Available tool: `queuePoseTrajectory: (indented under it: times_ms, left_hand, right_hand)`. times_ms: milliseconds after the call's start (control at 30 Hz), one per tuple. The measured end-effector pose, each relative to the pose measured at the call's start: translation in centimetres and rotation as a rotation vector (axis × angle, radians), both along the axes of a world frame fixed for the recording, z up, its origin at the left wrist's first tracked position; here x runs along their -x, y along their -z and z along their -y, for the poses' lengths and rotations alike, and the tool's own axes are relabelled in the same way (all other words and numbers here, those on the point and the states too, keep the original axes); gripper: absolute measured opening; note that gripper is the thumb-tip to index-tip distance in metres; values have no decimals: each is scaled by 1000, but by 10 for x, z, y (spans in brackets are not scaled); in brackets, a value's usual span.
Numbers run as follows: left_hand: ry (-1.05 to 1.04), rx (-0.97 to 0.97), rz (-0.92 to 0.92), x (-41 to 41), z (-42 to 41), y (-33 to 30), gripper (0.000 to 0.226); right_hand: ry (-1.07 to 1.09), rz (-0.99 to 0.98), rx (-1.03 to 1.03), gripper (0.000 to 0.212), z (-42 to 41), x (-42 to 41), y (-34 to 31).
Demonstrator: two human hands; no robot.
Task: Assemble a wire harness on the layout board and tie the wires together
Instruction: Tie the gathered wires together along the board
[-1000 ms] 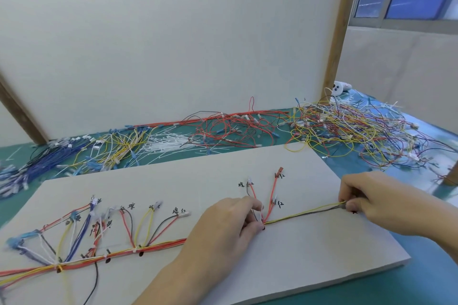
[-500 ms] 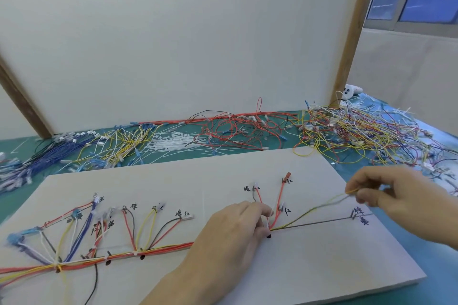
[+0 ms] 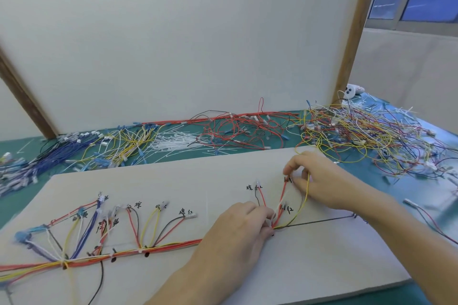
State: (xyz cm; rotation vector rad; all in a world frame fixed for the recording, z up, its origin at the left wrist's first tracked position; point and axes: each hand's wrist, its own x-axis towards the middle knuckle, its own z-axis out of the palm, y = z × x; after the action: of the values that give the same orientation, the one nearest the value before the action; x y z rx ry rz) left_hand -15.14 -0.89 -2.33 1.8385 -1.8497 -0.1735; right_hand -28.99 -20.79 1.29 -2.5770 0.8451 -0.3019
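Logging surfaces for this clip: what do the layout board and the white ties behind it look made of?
Layout board: matte pale grey, probably painted wood or fibreboard; flat, glare-free, hand-lettered in ink. White ties: thin stiff straight strips, likely nylon, slightly translucent.

A pale layout board (image 3: 173, 181) with handwritten marks lies flat on the table, carrying a harness trunk (image 3: 153, 251) of red, orange and yellow wires running left to right, from which short branches fan upward, a yellow wire (image 3: 306, 195) arches up, and a black wire (image 3: 317, 222) stretches rightward.
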Motion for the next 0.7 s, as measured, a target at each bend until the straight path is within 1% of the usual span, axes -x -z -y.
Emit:
queuePoseTrajectory:
  times_ms: [100, 167, 200, 267, 300, 367, 467, 567, 633, 667, 700]
  left_hand:
    - [2, -13, 6, 0, 0, -2, 25]
    - [-3, -13, 3, -1, 0, -2, 23]
    - [-5, -13, 3, -1, 0, -3, 22]
    - [-5, -17, 6, 0, -1, -3, 21]
    - [-6, -15, 7, 0, -1, -3, 21]
    - [-9, -5, 8, 0, -1, -3, 18]
    - [-12, 6, -2, 0, -1, -2, 15]
    - [-12, 10, -2, 0, -1, -1, 14]
    - [-9, 12, 6, 1, -1, 0, 14]
    - [-5, 14, 9, 0, -1, -1, 15]
    - [0, 18, 8, 0, -1, -1, 15]
  right_hand:
    - [-43, -121, 52, 24, 11, -9, 2]
    - [-56, -123, 70, 17, 15, -11, -1]
    - [-65, -127, 82, 18, 16, -12, -2]
    - [-75, -140, 124, 26, 15, -13, -3]
    - [-72, -107, 117, 32, 15, -13, -3]
    - [-24, 57, -36, 36, 15, -10, -4]
    - [-14, 304, -284, 30, 14, -2, -7]
    - [-26, 477, -505, 27, 10, 5, -9]
    - [-35, 480, -625, 31, 7, 11, -6]
    - [-44, 431, -614, 34, 5, 15, -4]
    - [-58, 357, -550, 37, 4, 19, -1]
